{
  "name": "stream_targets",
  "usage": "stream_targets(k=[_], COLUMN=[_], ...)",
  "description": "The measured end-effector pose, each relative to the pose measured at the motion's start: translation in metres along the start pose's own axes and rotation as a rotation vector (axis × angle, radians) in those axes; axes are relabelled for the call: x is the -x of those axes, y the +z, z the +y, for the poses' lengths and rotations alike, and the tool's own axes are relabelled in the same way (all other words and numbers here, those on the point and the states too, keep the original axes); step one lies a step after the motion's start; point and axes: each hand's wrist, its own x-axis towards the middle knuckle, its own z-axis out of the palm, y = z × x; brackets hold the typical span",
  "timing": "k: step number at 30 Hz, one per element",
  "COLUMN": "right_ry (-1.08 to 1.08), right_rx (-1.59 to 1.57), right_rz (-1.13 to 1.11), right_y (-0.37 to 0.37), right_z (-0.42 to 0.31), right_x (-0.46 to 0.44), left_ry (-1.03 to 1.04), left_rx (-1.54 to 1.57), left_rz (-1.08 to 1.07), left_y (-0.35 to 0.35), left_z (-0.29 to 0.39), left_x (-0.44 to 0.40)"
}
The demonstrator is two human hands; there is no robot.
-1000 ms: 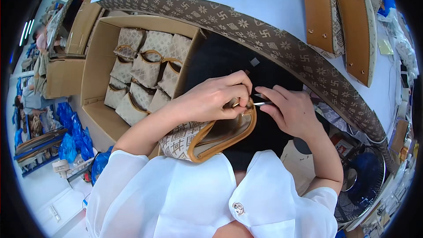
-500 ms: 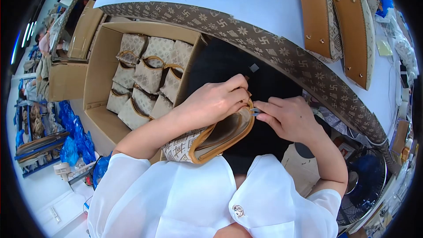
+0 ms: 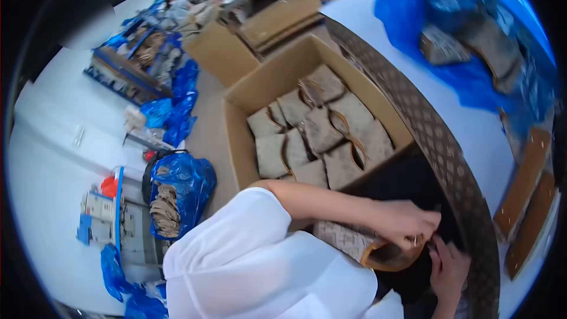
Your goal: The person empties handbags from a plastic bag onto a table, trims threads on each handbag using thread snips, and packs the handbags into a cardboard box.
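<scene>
My left hand is closed over the rim of a patterned zip pouch, near its far right end. The pouch has tan trim, and its mouth gapes open toward me, close to my white top. Just beyond that end, my right hand sits with its fingers bent and drawn together, almost touching the left fingertips. Blur hides what lies between the right fingers. A cardboard box stands in front of my left arm, holding several similar pouches packed in rows.
A table with a brown patterned edge curves along the right. On it lie a blue plastic bag and tan strap-like pieces. At left on the floor stands a blue bag of folded material. People are in the far background.
My view has swung left, so the box and hands appear farther right. Both hands stay at the pouch's end. The small metal tool tip seen earlier in the right fingers no longer shows.
</scene>
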Motion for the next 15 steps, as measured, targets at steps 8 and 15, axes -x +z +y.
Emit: stream_targets(k=[8,15], right_ry=[-0.129,-0.242], right_rx=[0.233,0.316], right_rz=[0.070,0.032], right_y=[-0.008,-0.011], right_z=[-0.013,-0.017], right_x=[-0.004,-0.006], left_ry=[-0.090,-0.090], left_rx=[0.056,0.035], left_rz=[-0.028,-0.024], left_y=[-0.007,-0.006], left_z=[0.009,0.009], left_x=[-0.002,-0.002])
